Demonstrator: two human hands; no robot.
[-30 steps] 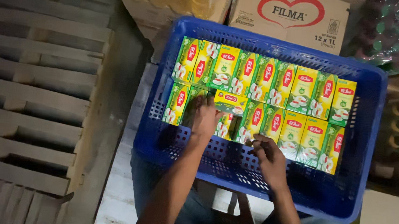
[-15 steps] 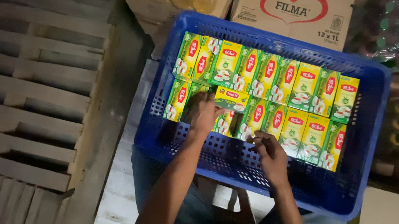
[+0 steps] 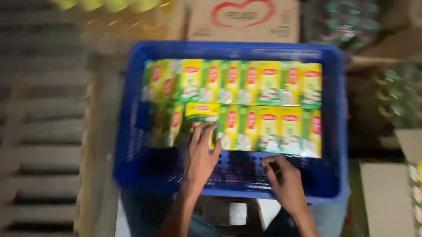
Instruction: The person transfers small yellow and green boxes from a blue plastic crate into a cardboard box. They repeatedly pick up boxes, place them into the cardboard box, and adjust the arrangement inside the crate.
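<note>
Packing in hand; frame blurred. Left hand (image 3: pixel 200 155) lies flat, grip released, fingers on a yellow box (image 3: pixel 202 112) in the near row of the blue crate (image 3: pixel 235 50). Right hand (image 3: pixel 284 180) rests on the crate floor, grip loosely curled, empty. Judged next: seat that box level in its row.

Head camera, 1 view, looking steeply down

It sat above the blue crate (image 3: pixel 136 128) at arm's length, facing forward and down, with the crate centred, cartons at the top edge, pallet slats on the left; the frame was motion-blurred.
</note>
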